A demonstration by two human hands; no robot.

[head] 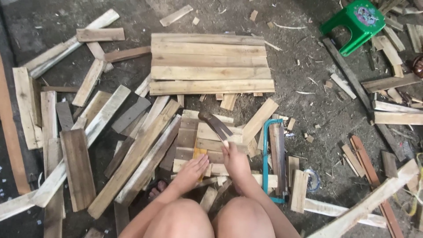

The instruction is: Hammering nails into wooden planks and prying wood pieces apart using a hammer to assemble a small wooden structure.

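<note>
Hammer [214, 124] held in right hand [234, 159], grip shut on handle; left hand [192, 169] lies flat, open, on board [199, 155]. Keep L fingers clear of strike pt; swing short, square to wood.

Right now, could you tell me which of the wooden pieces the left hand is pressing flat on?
The left hand presses on the small orange-yellow wood piece in the slat stack before the knees. It alone is brightly coloured; its neighbours are pale or brown.

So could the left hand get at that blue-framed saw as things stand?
Probably not directly: the left hand rests flat on the boards, and the right hand, gripping the hammer, sits between it and the saw.
</note>
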